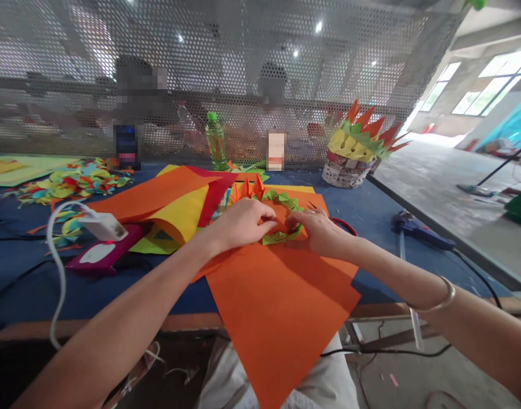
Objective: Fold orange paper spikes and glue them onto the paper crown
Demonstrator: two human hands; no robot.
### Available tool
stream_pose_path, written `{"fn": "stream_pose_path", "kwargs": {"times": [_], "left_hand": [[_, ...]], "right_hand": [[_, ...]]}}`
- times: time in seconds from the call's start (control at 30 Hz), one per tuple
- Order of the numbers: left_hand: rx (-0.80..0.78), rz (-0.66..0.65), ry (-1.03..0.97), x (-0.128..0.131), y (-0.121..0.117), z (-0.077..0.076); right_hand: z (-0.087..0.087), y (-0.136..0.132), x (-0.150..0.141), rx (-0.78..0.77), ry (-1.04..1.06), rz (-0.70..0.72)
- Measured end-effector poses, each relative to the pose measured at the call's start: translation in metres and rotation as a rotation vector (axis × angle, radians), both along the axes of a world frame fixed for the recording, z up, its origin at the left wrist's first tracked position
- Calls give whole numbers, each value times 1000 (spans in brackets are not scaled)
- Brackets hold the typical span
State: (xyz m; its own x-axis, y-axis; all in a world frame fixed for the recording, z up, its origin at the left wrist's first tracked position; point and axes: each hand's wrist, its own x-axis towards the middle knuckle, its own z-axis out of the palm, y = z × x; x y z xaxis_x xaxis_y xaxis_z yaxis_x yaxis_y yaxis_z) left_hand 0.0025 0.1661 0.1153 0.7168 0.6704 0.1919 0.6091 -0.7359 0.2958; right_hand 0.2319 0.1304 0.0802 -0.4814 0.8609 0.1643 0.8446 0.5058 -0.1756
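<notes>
Both hands meet over a ring of folded green paper pieces [286,200] with orange points at its far side. My left hand [241,222] is closed, pinching the ring's near left part. My right hand [317,230] is closed too, fingers pressed on the ring's near right part. The ring rests on a large orange paper sheet [277,307] that overhangs the near table edge onto my lap.
On the blue table [30,284]: stacked orange, yellow and red sheets [179,204], a pile of folded pieces [68,184], a white charger [102,226] on a pink device, a green bottle [216,141], a paper-crowned basket [356,153], a glue gun [417,230]. Perforated screen behind.
</notes>
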Motion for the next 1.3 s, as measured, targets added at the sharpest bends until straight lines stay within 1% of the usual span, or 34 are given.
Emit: {"fn": "stream_pose_path", "kwargs": {"times": [0.17, 0.3, 0.47, 0.53, 0.6, 0.67, 0.77, 0.93, 1.13, 1.2, 1.3], "left_hand": [[41, -41, -80, 1, -3, -4], [82, -57, -117, 0, -11, -3], [129, -76, -135, -2, -27, -2], [140, -97, -139, -3, -32, -3], [144, -121, -140, -4, -36, -4], [141, -144, -139, -5, -39, -4], [124, -171, -130, -6, -40, -4], [97, -180, -116, -8, -40, -8], [98, -194, -112, -9, -37, -9], [96, -201, -109, -8, -37, -7], [92, -206, -101, -7, -38, -4]], "right_hand": [[-14, -12, -1, 187, -133, -32], [-21, -33, -10, 388, -185, 10], [-26, -64, -21, 653, -166, 89], [-29, -73, -23, 715, -146, 113], [-32, -77, -24, 741, -120, 113], [-33, -79, -24, 732, -94, 99], [-32, -77, -24, 676, -57, 75], [-29, -72, -22, 523, 28, 22], [-23, -69, -21, 339, 158, -97], [-20, -66, -22, 264, 203, -96], [-14, -59, -25, 135, 253, -57]]}}
